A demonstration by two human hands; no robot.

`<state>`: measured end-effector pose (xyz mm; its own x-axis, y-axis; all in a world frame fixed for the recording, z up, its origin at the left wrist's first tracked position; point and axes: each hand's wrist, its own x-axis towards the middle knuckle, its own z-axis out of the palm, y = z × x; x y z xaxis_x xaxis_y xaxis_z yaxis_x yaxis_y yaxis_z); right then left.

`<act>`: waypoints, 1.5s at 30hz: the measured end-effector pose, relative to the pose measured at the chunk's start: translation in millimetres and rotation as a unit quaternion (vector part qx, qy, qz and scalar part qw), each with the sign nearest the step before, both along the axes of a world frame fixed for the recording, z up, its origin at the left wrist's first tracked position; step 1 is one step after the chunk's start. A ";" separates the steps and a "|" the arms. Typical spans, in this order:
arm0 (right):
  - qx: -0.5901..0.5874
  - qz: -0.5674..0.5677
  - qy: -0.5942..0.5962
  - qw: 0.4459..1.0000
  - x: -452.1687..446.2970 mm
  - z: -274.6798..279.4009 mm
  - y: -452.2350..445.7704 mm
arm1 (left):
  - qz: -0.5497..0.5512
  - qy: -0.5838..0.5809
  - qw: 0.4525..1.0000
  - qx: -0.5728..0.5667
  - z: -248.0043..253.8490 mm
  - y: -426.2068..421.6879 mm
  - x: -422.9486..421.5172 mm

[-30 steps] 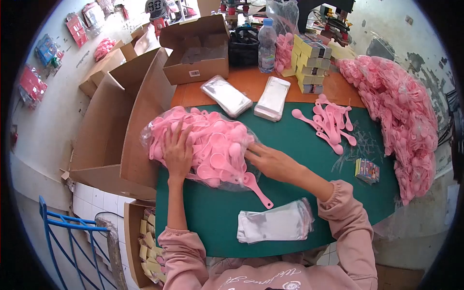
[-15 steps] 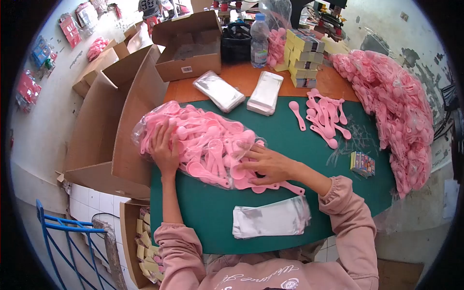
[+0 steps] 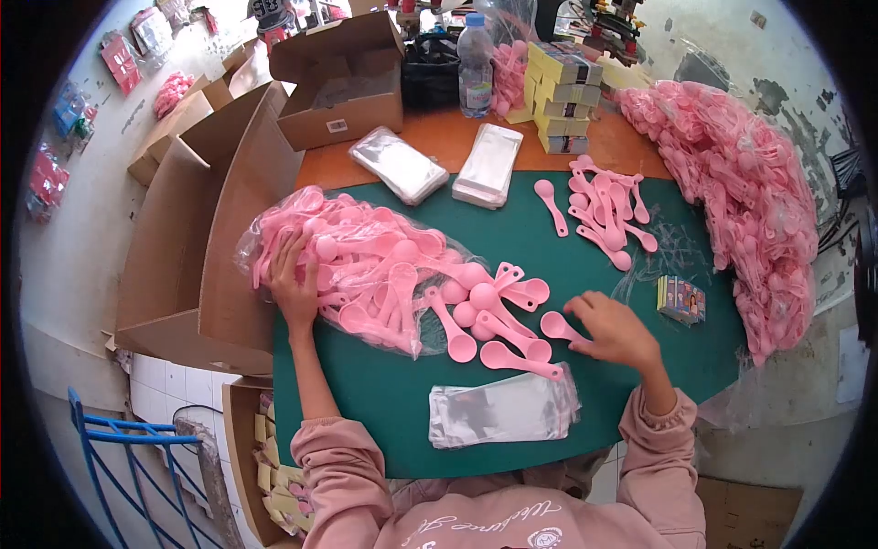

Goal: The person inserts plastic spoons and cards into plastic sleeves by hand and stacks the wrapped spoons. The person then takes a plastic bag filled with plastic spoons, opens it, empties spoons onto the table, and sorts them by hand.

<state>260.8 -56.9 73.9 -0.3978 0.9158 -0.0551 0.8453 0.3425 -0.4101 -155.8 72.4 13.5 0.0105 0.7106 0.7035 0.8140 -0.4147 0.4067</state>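
Note:
A clear plastic bag (image 3: 375,274) full of pink measuring spoons lies on the green table, its mouth toward the right. My left hand (image 3: 294,284) rests on the bag's left part with fingers spread. Several loose pink spoons (image 3: 498,320) spill out at the bag's open end. Just right of them, my right hand (image 3: 617,331) is closed on a single pink spoon (image 3: 554,324), its bowl pointing left; the handle is mostly hidden by the fingers. In front of the loose spoons lies a stack of clear plastic sleeves (image 3: 498,412).
Another group of pink spoons (image 3: 604,210) lies farther back, near a small stack of printed cards (image 3: 680,300). Large bags of pink spoons (image 3: 732,201) line the right side. Two sleeve stacks (image 3: 487,165), a water bottle (image 3: 475,69) and cardboard boxes (image 3: 343,110) stand behind.
My right hand has moved right, away from the bag's mouth, with a spoon in it. More loose spoons now show outside the bag. My left hand stays on the bag.

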 end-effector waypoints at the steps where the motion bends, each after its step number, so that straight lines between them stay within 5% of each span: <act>1: 0.022 -0.008 -0.045 0.999 -1.3 -8.6 -3.6 | 0.000 -0.002 1.000 -0.004 0.4 -0.3 0.6; 5: 0.078 -0.042 -0.039 0.995 2.2 -24.8 -1.6 | -0.004 -0.010 1.000 -0.002 -3.1 2.0 -2.2; 7: 0.028 -0.013 0.060 0.998 -13.3 -6.0 2.0 | -0.008 -0.018 1.000 -0.003 -1.2 1.4 0.1; 20: -0.105 -0.127 0.030 0.986 -70.4 -16.0 4.4 | -0.011 -0.013 1.000 -0.007 -2.9 3.3 -1.0; 23: -0.078 -0.064 0.138 0.985 -54.3 -5.2 10.3 | -0.009 -0.023 1.000 -0.007 -4.0 2.9 -1.2; 25: -0.216 -0.064 0.283 0.932 -42.6 10.1 17.4 | -0.008 -0.025 1.000 -0.016 -3.3 3.0 -1.3; 28: -0.263 -0.091 0.360 0.890 -8.7 15.1 35.2 | -0.002 -0.018 1.000 -0.006 -4.9 5.8 -2.4; 35: -0.067 -0.190 0.428 0.881 60.6 25.4 106.6 | -0.002 -0.015 1.000 -0.007 -0.4 2.9 1.0; 40: -0.036 -0.243 0.242 0.938 89.4 13.8 136.9 | -0.004 -0.012 1.000 -0.008 0.3 2.7 1.3; 44: -0.029 -0.251 0.204 0.946 111.9 -13.8 162.5 | -0.004 -0.019 1.000 -0.009 2.0 1.9 2.2; 45: 0.072 -0.298 0.181 0.935 101.4 -6.9 158.4 | -0.003 -0.018 1.000 -0.010 1.6 2.6 2.0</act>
<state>362.2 101.5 67.0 0.2156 0.9684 0.1250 0.7189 -0.0708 -0.6915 -153.8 75.0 15.0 -0.0111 0.7249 0.6888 0.7962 -0.4103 0.4446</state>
